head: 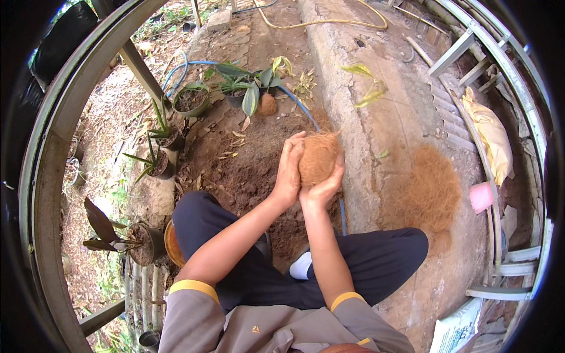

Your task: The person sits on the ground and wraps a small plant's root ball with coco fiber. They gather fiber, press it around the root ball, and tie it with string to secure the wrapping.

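Between my two palms is a ball of brown coconut fibre (321, 158), held out in front of my knees above loose soil (247, 176). My left hand (290, 170) presses on its left side, fingers pointing up. Cupped around the lower right side is my right hand (325, 183). Stray fibres stick out from the top of the ball. To the right, a loose heap of coconut fibre (430, 189) lies on the concrete ledge (375, 176). A smaller fibre ball (267, 105) rests on the ground beside the potted plants.
Potted plants line the left, including a green pot (192, 100) and a dark-leaved plant (99, 229). A blue hose (300, 103) crosses the soil. On the right are a pink cup (481, 197) and a yellowish sack (487, 132). A yellow-green leafy sprig (371, 86) shows above the ledge.
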The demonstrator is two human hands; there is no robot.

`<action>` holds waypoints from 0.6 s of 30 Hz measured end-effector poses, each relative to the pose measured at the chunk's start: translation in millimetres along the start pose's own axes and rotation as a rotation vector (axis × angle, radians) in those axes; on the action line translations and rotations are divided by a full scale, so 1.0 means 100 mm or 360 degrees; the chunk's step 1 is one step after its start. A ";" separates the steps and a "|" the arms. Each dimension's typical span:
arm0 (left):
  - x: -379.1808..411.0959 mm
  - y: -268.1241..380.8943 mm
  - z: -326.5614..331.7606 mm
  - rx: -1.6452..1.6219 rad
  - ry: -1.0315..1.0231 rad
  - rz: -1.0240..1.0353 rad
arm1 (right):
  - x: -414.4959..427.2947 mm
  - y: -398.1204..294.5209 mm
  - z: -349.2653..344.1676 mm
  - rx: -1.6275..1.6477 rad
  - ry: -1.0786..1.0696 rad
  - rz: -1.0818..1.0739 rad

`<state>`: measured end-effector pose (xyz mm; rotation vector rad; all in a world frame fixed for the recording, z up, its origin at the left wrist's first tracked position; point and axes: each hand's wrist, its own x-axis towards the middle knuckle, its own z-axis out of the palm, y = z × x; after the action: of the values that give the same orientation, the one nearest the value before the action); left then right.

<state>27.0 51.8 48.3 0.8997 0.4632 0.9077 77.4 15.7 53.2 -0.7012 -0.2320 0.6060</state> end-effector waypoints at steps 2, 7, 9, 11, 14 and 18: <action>0.01 -0.07 -0.05 0.0129 0.0017 0.0132 | -0.01 -0.01 -0.04 0.0308 0.0022 0.0229; 0.08 0.38 -0.02 0.0504 -0.0403 0.0445 | 0.10 -0.07 -0.28 0.0098 -0.0262 0.0675; 0.06 0.37 -0.03 0.0619 -0.0401 0.0384 | 0.11 -0.08 -0.26 0.0063 -0.0343 0.0676; 0.07 0.32 -0.07 0.0583 -0.0189 0.0287 | 0.06 -0.17 -0.15 0.0040 -0.0193 0.0736; 0.07 0.31 0.00 0.0091 0.0097 0.0216 | -0.01 -0.24 -0.15 0.0340 -0.0190 0.0784; 0.05 0.26 0.06 -0.0080 0.0406 0.0167 | -0.15 -0.10 -0.03 -0.0122 -0.0320 0.0178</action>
<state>21.8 61.3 73.5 0.7711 0.6131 1.1324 71.2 -1.4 57.6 -0.7308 -0.4059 0.7790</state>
